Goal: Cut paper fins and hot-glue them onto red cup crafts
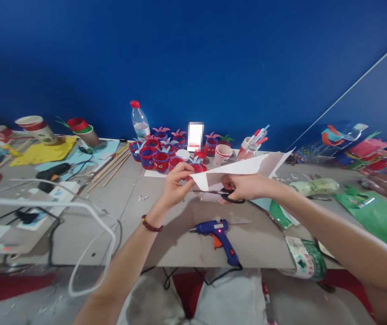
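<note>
White, matte and stiff-looking, a sheet of paper with a jagged upper edge is held in the air at the centre of the frame, its long point reaching toward the upper right; the left hand pinches its lower left corner, fingers curled tight over the edge; the right hand sits just beneath the sheet, closed through the black plastic loops of a pair of scissors, whose thin metal blades point left toward the pinched corner; a bracelet of dark red round beads circles the left wrist; below the hands, a glossy blue glue gun with an orange trigger lies on the smooth grey surface; behind the hands stands a cluster of squat red and blue cups and a clear, red-capped plastic bottle; a shiny green sheet lies at the right.
</note>
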`<state>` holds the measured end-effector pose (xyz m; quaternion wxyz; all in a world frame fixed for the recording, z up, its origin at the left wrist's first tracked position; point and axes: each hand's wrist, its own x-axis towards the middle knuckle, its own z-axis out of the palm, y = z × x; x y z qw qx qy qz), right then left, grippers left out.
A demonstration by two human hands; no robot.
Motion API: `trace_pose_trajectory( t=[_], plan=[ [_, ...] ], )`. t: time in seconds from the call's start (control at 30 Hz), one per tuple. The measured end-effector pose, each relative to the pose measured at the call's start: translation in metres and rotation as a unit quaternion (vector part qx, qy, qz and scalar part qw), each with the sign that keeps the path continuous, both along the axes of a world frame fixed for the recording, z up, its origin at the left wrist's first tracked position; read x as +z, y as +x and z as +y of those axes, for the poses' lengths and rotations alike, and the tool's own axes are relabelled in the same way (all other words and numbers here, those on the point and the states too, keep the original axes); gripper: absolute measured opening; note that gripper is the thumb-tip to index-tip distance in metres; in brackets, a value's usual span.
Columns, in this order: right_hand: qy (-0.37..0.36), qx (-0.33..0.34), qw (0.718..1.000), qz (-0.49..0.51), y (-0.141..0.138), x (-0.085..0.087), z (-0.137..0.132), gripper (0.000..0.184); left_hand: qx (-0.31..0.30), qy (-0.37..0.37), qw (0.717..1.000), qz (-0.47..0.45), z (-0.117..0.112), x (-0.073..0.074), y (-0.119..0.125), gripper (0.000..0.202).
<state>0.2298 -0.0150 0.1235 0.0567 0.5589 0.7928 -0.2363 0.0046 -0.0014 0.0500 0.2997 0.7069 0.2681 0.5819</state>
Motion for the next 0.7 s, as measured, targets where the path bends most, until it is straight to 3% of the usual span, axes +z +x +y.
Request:
trace_pose_trajectory(
  t=[0.27, 0.37, 0.5, 0.7],
  plan=[
    [0.001, 0.012, 1.000, -0.014, 0.002, -0.006, 0.006, 0.034, 0.003, -0.018, 1.000, -0.011, 0.000, 0.000, 0.000, 0.024],
    [0.000, 0.018, 1.000, -0.005, 0.001, -0.005, 0.005, 0.038, 0.010, -0.025, 1.000, -0.010, -0.001, 0.000, 0.000, 0.024],
    [0.008, 0.020, 0.998, 0.064, 0.000, -0.004, 0.001, 0.048, 0.021, -0.041, 0.999, -0.010, 0.001, -0.001, 0.001, 0.026],
    [-0.007, -0.047, 0.984, 0.174, 0.008, -0.017, -0.007, 0.051, 0.030, -0.063, 0.997, -0.040, 0.006, -0.002, 0.000, 0.032]
  ],
)
